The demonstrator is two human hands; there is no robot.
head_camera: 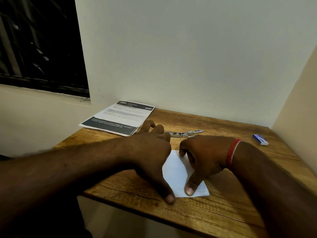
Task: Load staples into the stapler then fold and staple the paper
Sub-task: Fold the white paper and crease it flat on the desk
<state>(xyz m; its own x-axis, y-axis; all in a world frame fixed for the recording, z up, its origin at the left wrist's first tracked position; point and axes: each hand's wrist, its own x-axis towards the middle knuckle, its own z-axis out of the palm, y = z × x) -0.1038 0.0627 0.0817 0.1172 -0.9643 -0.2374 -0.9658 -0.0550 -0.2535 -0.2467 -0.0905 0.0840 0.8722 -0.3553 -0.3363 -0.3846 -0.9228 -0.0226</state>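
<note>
A small white folded paper (pixel 176 172) lies on the wooden table (pixel 214 213) near its front edge. My left hand (pixel 151 152) rests on the paper's left side, its thumb tip at the lower left corner. My right hand (pixel 202 157), with a red thread on the wrist, presses down on the right side, thumb on the paper near its front edge. Both hands are spread flat and grip nothing. Just behind the hands lies the metal stapler (pixel 185 133), lying opened out flat. A small blue and white staple box (pixel 260 139) sits at the right.
A printed sheet stack (pixel 118 117) lies at the table's back left corner, partly over the edge. Walls close in the table at the back and the right. A dark window (pixel 39 45) is at the upper left.
</note>
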